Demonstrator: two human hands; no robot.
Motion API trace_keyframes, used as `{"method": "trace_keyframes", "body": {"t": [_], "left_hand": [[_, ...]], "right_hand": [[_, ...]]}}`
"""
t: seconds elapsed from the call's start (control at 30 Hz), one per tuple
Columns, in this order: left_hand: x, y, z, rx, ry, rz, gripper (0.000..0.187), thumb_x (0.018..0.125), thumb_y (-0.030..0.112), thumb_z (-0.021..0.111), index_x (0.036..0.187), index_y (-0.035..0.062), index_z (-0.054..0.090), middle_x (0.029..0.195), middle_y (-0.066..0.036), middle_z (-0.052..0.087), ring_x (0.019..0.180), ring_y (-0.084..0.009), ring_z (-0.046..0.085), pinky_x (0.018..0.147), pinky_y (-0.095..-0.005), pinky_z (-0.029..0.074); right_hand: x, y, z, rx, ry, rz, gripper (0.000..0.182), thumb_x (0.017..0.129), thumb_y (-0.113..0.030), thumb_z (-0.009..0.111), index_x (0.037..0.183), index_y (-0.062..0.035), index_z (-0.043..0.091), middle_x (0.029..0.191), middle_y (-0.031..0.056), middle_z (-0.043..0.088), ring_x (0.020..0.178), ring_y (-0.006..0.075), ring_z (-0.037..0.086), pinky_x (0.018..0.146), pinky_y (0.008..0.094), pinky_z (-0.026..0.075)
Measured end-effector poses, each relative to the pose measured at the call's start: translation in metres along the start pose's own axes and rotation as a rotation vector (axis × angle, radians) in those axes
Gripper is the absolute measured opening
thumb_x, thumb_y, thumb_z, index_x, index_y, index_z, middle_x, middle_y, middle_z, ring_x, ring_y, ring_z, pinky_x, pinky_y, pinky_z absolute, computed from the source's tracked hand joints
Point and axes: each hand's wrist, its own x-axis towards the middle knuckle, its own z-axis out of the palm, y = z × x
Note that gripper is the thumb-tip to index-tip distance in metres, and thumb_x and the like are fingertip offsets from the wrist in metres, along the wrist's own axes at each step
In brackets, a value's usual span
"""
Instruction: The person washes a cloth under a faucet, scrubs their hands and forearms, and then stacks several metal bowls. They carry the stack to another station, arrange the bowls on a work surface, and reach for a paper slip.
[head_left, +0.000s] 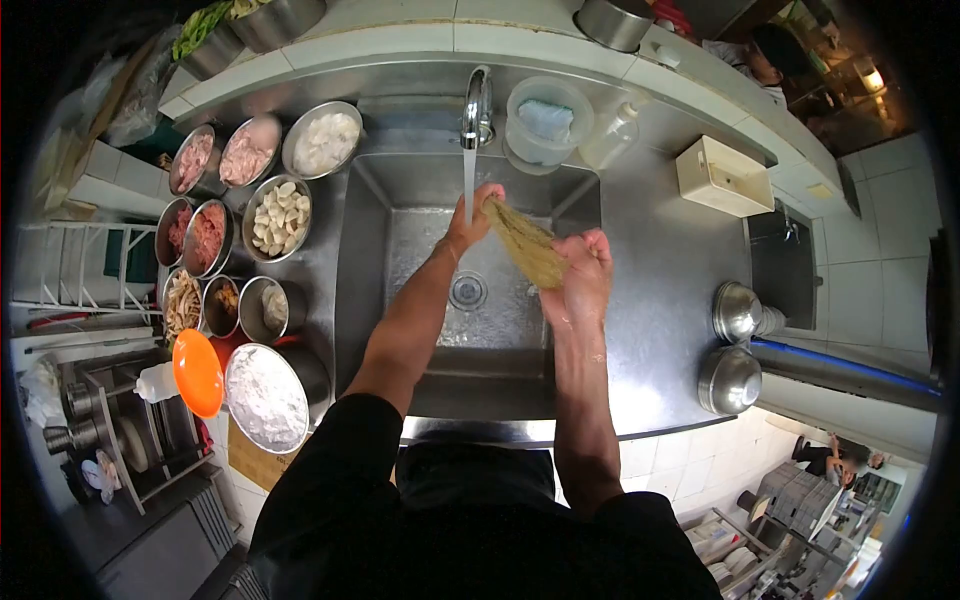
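Over a steel sink (pixel 372 270), a limp, wrinkled olive-yellow sheet (pixel 527 245) is stretched between my two hands; it looks wet, and I cannot tell whether it is cloth or leaf. My left hand (pixel 474 218) pinches its narrow upper end beside the stream from the tap (pixel 478 110). The wider lower end is gripped by my right hand (pixel 582 272), fingers curled and wet. Below them, the drain (pixel 467 291) shows in the sink floor, with water spread around it.
Steel bowls of minced meat (pixel 248 152), white pieces (pixel 282 218) and white powder (pixel 266 398) crowd the left counter, near an orange bowl (pixel 198 373). Behind the sink stand a plastic tub (pixel 548 120) and a clear bottle (pixel 610 135). A cream bin (pixel 724 178) and metal bowls (pixel 737 312) sit right.
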Motion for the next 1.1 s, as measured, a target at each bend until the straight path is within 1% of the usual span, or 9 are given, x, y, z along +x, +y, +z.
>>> {"method": "trace_keyframes", "body": {"t": [0.2, 0.37, 0.43, 0.6, 0.67, 0.73, 0.83, 1.0, 1.1], "left_hand": [[0.006, -0.012, 0.005, 0.018, 0.023, -0.024, 0.010, 0.086, 0.014, 0.054, 0.092, 0.0060, 0.054, 0.071, -0.003, 0.057, 0.067, -0.0121, 0.053, 0.063, -0.0266, 0.043], [0.006, 0.039, -0.005, -0.027, -0.137, -0.589, 0.013, 0.084, 0.018, 0.056, 0.089, 0.0062, 0.059, 0.077, -0.005, 0.062, 0.073, -0.0131, 0.057, 0.067, -0.0266, 0.045], [0.009, 0.030, -0.004, 0.049, -0.241, -0.450, 0.013, 0.081, 0.016, 0.056, 0.091, 0.0078, 0.061, 0.080, -0.007, 0.062, 0.074, -0.0153, 0.058, 0.067, -0.0286, 0.046], [0.000, 0.019, 0.004, -0.005, -0.507, -0.270, 0.018, 0.075, 0.014, 0.058, 0.091, 0.0065, 0.060, 0.084, -0.006, 0.063, 0.079, -0.0149, 0.058, 0.071, -0.0293, 0.045], [-0.010, 0.032, -0.002, 0.131, -0.372, -0.374, 0.019, 0.074, 0.012, 0.058, 0.092, 0.0055, 0.060, 0.088, -0.008, 0.063, 0.083, -0.0173, 0.059, 0.074, -0.0307, 0.046], [-0.017, 0.015, -0.010, 0.308, -0.187, -0.311, 0.018, 0.075, 0.010, 0.057, 0.092, 0.0042, 0.060, 0.092, -0.010, 0.063, 0.087, -0.0203, 0.059, 0.076, -0.0328, 0.046], [-0.030, 0.033, -0.038, 0.332, -0.031, -0.540, 0.024, 0.075, 0.008, 0.056, 0.098, 0.0046, 0.059, 0.096, -0.011, 0.062, 0.090, -0.0220, 0.059, 0.078, -0.0344, 0.045], [-0.047, -0.003, -0.038, 0.061, -0.015, -0.242, 0.038, 0.070, 0.005, 0.058, 0.108, 0.0051, 0.052, 0.091, -0.013, 0.061, 0.090, -0.0255, 0.059, 0.079, -0.0337, 0.045], [-0.048, 0.010, -0.041, -0.188, 0.075, -0.383, 0.036, 0.070, -0.003, 0.050, 0.105, 0.0025, 0.052, 0.090, -0.011, 0.060, 0.085, -0.0241, 0.058, 0.078, -0.0329, 0.046]], "right_hand": [[-0.004, -0.005, -0.033, -0.110, -0.031, -0.075, 0.021, 0.072, 0.009, 0.050, 0.072, -0.0108, 0.041, 0.070, -0.0003, 0.045, 0.065, 0.0105, 0.045, 0.061, 0.0270, 0.041], [0.023, 0.025, -0.094, -0.663, -0.080, -0.225, 0.028, 0.074, 0.008, 0.049, 0.097, -0.0088, 0.049, 0.081, 0.0020, 0.047, 0.073, 0.0116, 0.046, 0.068, 0.0289, 0.043], [0.037, 0.040, -0.116, -0.769, -0.227, 0.085, 0.044, 0.076, 0.000, 0.055, 0.117, -0.0093, 0.045, 0.095, 0.0056, 0.051, 0.087, 0.0146, 0.049, 0.074, 0.0316, 0.044], [0.093, 0.090, -0.112, -0.989, -0.391, 0.338, 0.056, 0.070, -0.014, 0.066, 0.122, -0.0093, 0.045, 0.104, 0.0104, 0.056, 0.096, 0.0205, 0.055, 0.079, 0.0316, 0.044], [0.115, 0.108, -0.103, -1.145, -0.455, 0.386, 0.054, 0.070, -0.019, 0.069, 0.119, -0.0088, 0.049, 0.106, 0.0107, 0.058, 0.096, 0.0185, 0.056, 0.077, 0.0306, 0.045], [0.127, 0.117, -0.092, -1.348, -0.587, 0.071, 0.044, 0.067, -0.022, 0.069, 0.106, -0.0057, 0.058, 0.093, 0.0121, 0.063, 0.084, 0.0187, 0.060, 0.074, 0.0293, 0.046], [0.128, 0.119, -0.072, -1.416, -0.545, -0.165, 0.035, 0.065, -0.021, 0.066, 0.094, -0.0033, 0.062, 0.085, 0.0143, 0.064, 0.080, 0.0217, 0.061, 0.073, 0.0309, 0.047], [0.126, 0.102, -0.020, -1.684, -0.774, -0.013, 0.046, 0.063, -0.019, 0.062, 0.106, -0.0039, 0.058, 0.094, 0.0161, 0.062, 0.088, 0.0269, 0.060, 0.079, 0.0328, 0.046], [0.132, 0.086, -0.021, -1.622, -0.857, -0.009, 0.052, 0.063, -0.020, 0.063, 0.112, -0.0053, 0.055, 0.103, 0.0148, 0.060, 0.094, 0.0261, 0.058, 0.083, 0.0325, 0.044]]}}
